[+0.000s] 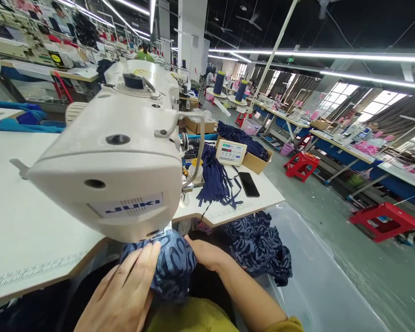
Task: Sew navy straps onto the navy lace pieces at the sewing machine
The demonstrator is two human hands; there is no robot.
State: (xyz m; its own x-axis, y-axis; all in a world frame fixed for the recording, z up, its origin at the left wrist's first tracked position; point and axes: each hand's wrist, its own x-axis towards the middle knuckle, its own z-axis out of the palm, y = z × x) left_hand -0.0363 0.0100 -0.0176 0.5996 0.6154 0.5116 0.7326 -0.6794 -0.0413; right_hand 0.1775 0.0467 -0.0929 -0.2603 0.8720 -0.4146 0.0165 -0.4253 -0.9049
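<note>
A blue garment piece (174, 258) with a dark swirling pattern bulges up under the head of a white Juki sewing machine (131, 161). My left hand (124, 286) presses on its left side, fingers together and stretched forward, thumb out of sight. On the right side of the cloth is my right hand (204, 253), its fingers closed at the edge and partly hidden behind the fabric. The needle area lies hidden beneath the machine head. More of the same patterned cloth (259, 249) is heaped to the right of my right forearm.
A translucent plastic bin (307, 267) stands at my right. On the machine table (24, 198) are a bundle of navy straps (212, 177), a black phone (249, 184), and a control panel (231, 152) by a cardboard box (257, 162). Red stools (383, 220) stand in the aisle.
</note>
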